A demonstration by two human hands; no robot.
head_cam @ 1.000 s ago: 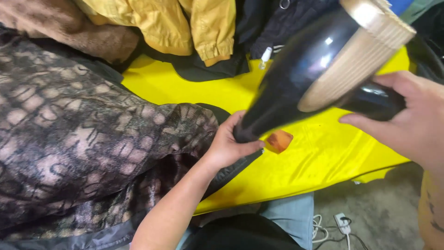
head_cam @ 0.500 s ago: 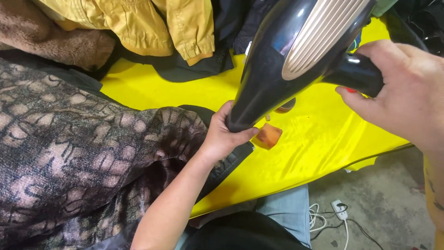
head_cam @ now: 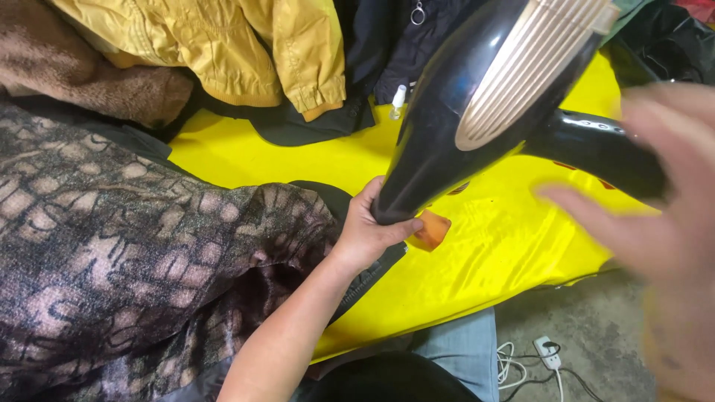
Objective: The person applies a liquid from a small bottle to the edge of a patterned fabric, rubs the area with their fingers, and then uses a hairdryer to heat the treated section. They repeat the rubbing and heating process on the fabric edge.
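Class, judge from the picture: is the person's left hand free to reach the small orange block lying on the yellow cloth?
Probably yes. The left hand rests on the edge of the patterned garment, its thumb right beside the orange block. Only the black hair dryer nozzle sits just above, and nothing lies between on the yellow cloth.

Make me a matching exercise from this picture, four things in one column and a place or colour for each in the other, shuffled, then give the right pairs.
Things:
1. hair dryer
2. mustard jacket
3. small orange piece
4. white plug adapter

Descriptions:
A. on the grey floor, with a white cord
B. lying on the yellow cloth by the left hand
C. glossy black, nozzle at the left hand, handle by the blurred right hand
D. heaped at the top, cuff hanging down

Pairs: 1-C, 2-D, 3-B, 4-A
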